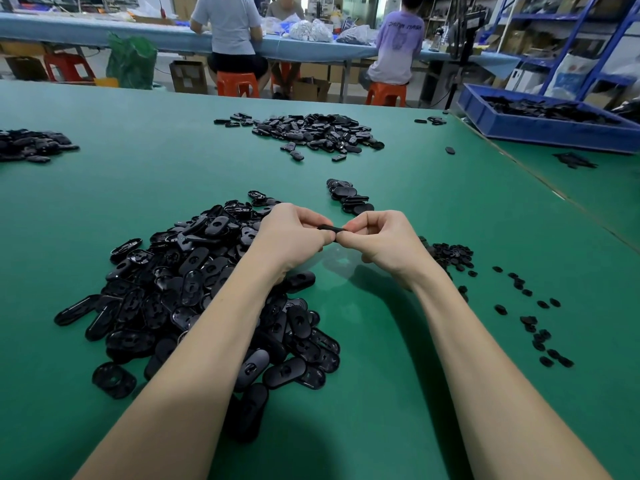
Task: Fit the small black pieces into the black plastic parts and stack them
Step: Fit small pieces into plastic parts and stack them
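My left hand point(292, 233) and my right hand point(382, 237) meet above the green table point(398, 341), and both pinch one black oval plastic part point(329, 228) seen edge-on between the fingertips. A large heap of the same oval parts point(194, 292) lies under and left of my left forearm. Small black pieces point(450, 252) lie in a pile just right of my right hand, with more scattered point(533, 327) toward the right. A short row of stacked parts point(348, 197) sits just beyond my hands.
Another pile of black parts point(311, 133) lies farther back at the middle, and one more point(31, 145) at the far left edge. A blue bin point(540, 128) of black parts stands at the back right. People sit on orange stools point(237, 84) at a far bench.
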